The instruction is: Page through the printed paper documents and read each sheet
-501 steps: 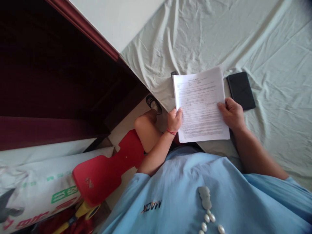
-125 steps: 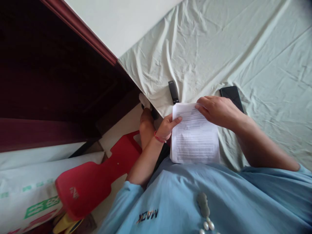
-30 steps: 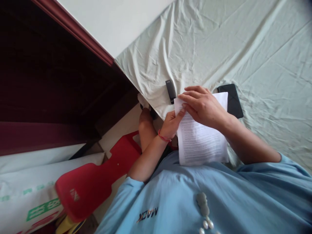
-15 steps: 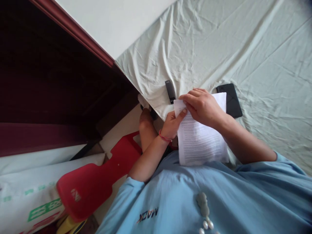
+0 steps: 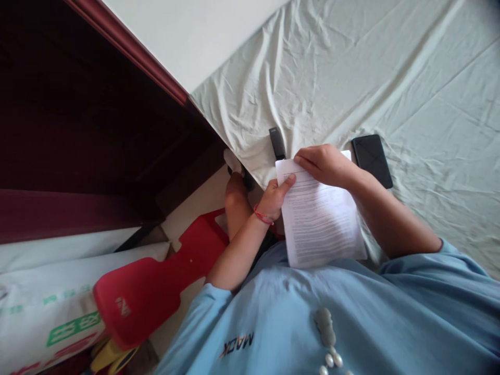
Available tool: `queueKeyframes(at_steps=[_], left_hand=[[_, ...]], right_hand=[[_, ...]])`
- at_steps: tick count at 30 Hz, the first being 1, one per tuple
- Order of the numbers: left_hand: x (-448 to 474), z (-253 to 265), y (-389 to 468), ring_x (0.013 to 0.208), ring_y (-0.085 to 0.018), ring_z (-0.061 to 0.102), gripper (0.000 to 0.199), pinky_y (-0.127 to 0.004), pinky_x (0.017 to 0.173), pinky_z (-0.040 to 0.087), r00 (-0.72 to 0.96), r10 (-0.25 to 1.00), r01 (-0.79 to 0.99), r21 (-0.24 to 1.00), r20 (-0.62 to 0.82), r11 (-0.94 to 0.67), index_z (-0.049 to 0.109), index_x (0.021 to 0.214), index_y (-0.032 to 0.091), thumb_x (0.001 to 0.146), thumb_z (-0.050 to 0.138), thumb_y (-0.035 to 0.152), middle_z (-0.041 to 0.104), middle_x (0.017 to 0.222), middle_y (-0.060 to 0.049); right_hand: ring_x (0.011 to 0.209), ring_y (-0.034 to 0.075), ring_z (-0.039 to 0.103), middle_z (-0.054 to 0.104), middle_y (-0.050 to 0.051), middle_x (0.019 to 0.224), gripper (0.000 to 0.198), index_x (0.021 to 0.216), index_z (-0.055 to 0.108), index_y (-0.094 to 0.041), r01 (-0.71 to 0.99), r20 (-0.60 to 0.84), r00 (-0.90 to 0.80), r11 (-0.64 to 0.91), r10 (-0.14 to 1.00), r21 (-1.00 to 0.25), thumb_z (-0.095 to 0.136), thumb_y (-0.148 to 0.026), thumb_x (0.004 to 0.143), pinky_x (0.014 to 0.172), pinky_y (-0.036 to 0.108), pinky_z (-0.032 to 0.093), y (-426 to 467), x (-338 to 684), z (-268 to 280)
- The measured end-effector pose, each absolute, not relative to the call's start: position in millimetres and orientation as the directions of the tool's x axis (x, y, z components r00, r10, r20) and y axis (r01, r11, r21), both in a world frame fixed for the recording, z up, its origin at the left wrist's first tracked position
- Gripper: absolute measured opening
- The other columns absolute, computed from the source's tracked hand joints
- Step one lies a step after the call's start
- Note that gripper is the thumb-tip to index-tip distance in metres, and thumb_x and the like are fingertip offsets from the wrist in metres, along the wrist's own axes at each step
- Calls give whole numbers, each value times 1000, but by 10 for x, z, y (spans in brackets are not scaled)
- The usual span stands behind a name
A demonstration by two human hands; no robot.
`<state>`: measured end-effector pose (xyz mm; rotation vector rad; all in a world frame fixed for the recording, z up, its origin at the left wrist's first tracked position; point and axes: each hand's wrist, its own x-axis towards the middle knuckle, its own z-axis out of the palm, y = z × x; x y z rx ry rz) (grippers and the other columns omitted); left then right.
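Printed sheets of paper (image 5: 324,224) rest against my shirt, their lines of text facing up. My left hand (image 5: 274,198), with a red cord at its wrist, grips the left edge, thumb on top and fingers hidden beneath. At the top edge, my right hand (image 5: 326,164) is closed on the paper, thumb on the near side and the other fingers folded over. Just beyond the top left corner lies a slim black object (image 5: 276,143) resembling a stapler. To the right of the sheets is a flat black rectangular device (image 5: 372,161).
A wrinkled pale cloth (image 5: 332,78) covers the surface ahead. Dark red furniture (image 5: 148,57) stands at the left. Below it are a red plastic seat-like piece (image 5: 156,286) and white printed bags (image 5: 42,291) near the floor. One leg (image 5: 236,198) extends beside the cloth's edge.
My right hand has moved slightly right along the top edge, uncovering more of the top left corner. The sheets have tilted a little, and the view has shifted slightly.
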<state>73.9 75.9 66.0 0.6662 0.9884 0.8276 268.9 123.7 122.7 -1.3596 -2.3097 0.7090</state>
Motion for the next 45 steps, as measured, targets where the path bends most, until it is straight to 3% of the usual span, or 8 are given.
queueKeyframes(at_steps=[9,16,21,28,32,38,41,45], left_hand=[[725,558,843,104,-30,80,60,-41,93,61,174,875,-400,779,-452,483,76,95,17,70,94,69,82,92,-8],[720,619,868,90,-18,73,66,-32,86,56,100,954,-417,858,-283,298,72,124,32,70,98,59,77,99,1],[712,635,914,82,-16,68,56,-30,80,53,164,941,-416,845,-294,337,76,109,29,68,100,58,74,91,2],[746,609,986,78,-14,65,43,-28,75,50,70,954,-393,871,-291,295,74,94,27,74,97,58,70,84,3],[730,625,1043,76,-12,63,43,-27,75,49,64,966,-370,893,-251,256,74,89,25,71,99,54,70,84,3],[677,606,980,83,-16,70,61,-30,80,53,79,959,-355,891,-273,283,73,120,28,72,99,56,74,89,2],[682,539,880,86,-21,74,61,-33,79,56,156,920,-301,870,-360,392,76,103,20,70,95,68,77,84,-3],[721,510,815,71,-18,71,60,-32,69,53,204,888,-275,847,-412,456,76,84,16,69,93,72,76,74,-3]], right_hand=[[67,16,51,57,0,69,34,80,56,-23,572,13,-534,373,845,-731,47,-40,108,70,32,39,1348,2621,995],[71,15,50,53,-2,71,31,86,55,-23,489,37,-503,320,863,-811,46,-42,108,71,32,39,1346,2630,968],[70,15,51,53,-2,70,30,86,57,-23,480,39,-513,325,857,-815,47,-42,106,71,32,39,1364,2640,943],[68,15,49,54,-1,69,34,80,60,-21,470,81,-500,348,862,-811,51,-43,105,68,31,38,1365,2650,927],[73,15,55,63,1,78,29,92,70,-18,446,106,-490,353,865,-822,54,-40,102,71,31,42,1360,2659,921],[78,17,60,72,5,90,29,98,75,-18,409,187,-428,374,884,-832,56,-39,102,76,33,48,1340,2660,889],[82,19,63,74,8,95,30,101,77,-18,443,233,-417,421,878,-791,54,-36,103,81,35,51,1333,2649,862],[101,26,67,77,14,113,38,125,79,-18,502,342,-448,549,826,-668,48,-31,106,95,44,53,1311,2588,866]])
